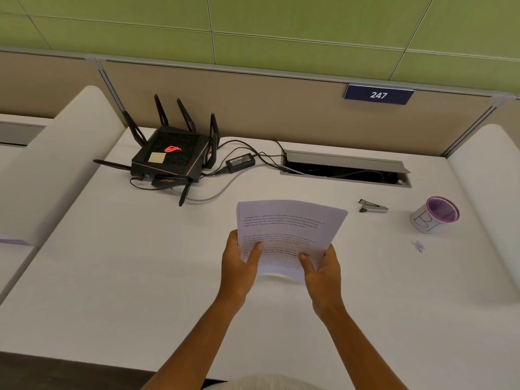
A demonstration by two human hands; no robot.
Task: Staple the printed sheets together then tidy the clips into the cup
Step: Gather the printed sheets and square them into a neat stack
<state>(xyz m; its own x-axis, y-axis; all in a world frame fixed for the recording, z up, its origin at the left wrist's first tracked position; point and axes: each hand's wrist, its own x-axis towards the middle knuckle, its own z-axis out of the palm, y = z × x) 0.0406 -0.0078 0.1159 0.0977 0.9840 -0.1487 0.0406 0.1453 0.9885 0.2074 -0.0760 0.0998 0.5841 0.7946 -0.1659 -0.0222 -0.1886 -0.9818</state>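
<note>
Above desk, sheets between hands (thumbs atop)

On my feed I see a black router with raised antennas at the worktop's back left, its power brick beside it, cables running into an open cable hatch, and a "247" sign on the partition.

Stapler lies left of cup; clips lie before the cup.

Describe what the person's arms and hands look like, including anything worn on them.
Both forearms are bare up to the frame's bottom edge: no sleeves, watch or bracelets visible. The left hand and right hand wear no gloves, and no rings show.
</note>
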